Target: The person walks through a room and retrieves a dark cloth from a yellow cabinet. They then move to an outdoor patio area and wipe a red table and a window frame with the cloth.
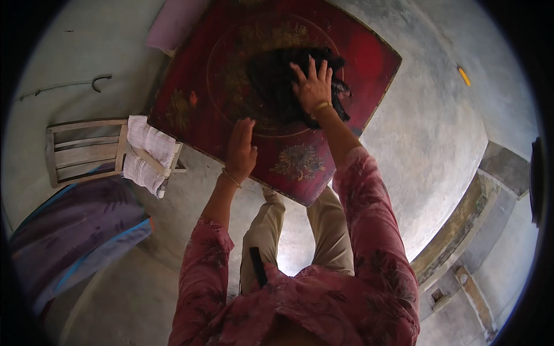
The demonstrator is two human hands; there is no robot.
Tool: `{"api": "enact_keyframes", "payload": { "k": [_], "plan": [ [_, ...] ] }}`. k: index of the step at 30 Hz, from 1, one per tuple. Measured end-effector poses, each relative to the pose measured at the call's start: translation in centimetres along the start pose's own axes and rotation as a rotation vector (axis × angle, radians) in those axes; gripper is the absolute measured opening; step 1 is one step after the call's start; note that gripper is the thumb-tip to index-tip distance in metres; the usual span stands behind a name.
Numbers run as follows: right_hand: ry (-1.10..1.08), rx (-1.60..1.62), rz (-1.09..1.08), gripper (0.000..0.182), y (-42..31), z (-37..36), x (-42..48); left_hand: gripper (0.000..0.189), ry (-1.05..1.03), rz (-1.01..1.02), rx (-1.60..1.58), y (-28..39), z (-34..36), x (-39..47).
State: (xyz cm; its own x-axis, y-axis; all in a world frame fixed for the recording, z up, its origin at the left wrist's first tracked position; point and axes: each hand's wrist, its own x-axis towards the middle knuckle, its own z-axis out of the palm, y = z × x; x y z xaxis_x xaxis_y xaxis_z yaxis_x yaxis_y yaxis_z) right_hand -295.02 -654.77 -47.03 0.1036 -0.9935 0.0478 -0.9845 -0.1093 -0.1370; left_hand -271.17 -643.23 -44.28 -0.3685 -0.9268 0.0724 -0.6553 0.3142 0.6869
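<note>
A bunched black cloth [277,82] lies on the red tabletop [368,56], which is painted with gold flowers. My right hand [314,88] rests palm down on the right part of the cloth, its fingers spread. At the table's near left edge is my left hand [242,149], its fingers held together and pointing away from me. No object shows in it; its palm side is partly hidden. The cloth lies beyond it, to the right.
To the left stands a wooden chair [86,168] with a pale striped cloth [149,142] over it. Purple fabric with blue edging [91,220] spreads below. A metal hook [101,83] hangs on the left wall, and a pink cloth [175,24] is beyond the table.
</note>
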Motion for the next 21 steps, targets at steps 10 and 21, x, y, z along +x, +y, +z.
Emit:
{"api": "enact_keyframes", "payload": {
  "k": [10, 21],
  "plan": [
    [-0.244, 0.301, -0.547, 0.042, -6.4, 0.2, -26.7, 0.047, -0.004, -0.215, -0.239, -0.2, 0.0, -6.5],
    [0.141, 0.17, 0.1, 0.073, 12.2, 1.5, -4.9, 0.041, -0.077, -0.245, -0.294, -0.8, 1.7, -7.2]
  ]
}}
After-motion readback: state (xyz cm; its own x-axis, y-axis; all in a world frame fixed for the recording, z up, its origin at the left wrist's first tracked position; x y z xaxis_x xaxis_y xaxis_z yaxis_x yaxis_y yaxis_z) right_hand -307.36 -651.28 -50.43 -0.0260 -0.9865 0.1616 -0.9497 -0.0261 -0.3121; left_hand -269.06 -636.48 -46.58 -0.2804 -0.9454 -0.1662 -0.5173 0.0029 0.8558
